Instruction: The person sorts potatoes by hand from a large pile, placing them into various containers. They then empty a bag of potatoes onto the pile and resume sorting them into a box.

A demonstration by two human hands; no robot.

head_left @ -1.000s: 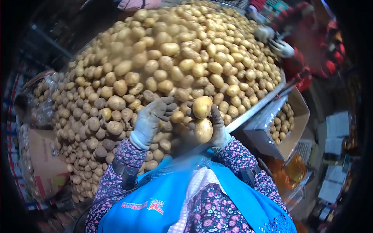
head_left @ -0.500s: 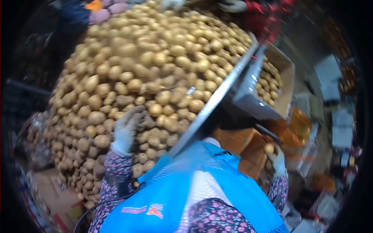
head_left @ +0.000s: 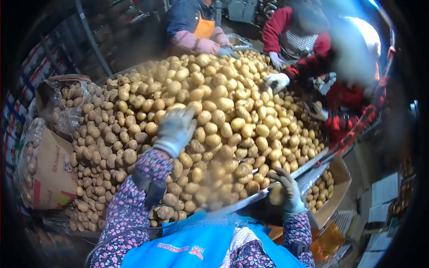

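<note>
A big heap of yellow-brown potatoes (head_left: 214,120) covers a table with a metal front edge (head_left: 308,163). My left hand (head_left: 175,129), in a grey glove, lies spread on top of the heap near its middle and holds nothing. My right hand (head_left: 286,190), also gloved, is at the metal edge on the right. Its fingers curl over a pale potato (head_left: 275,195); the grip is blurred. My flowered sleeves and blue vest fill the bottom of the view.
An open cardboard box (head_left: 342,172) with potatoes stands below the table edge at right. A cardboard box (head_left: 51,174) and a plastic bag of potatoes (head_left: 58,105) stand at left. Other people sort at the far side; one white-gloved hand (head_left: 277,81) is on the heap.
My right hand went down to the right beside the table with potatoes and has come back up to the metal edge. My left hand has stayed on the heap. The view has swung upward.
</note>
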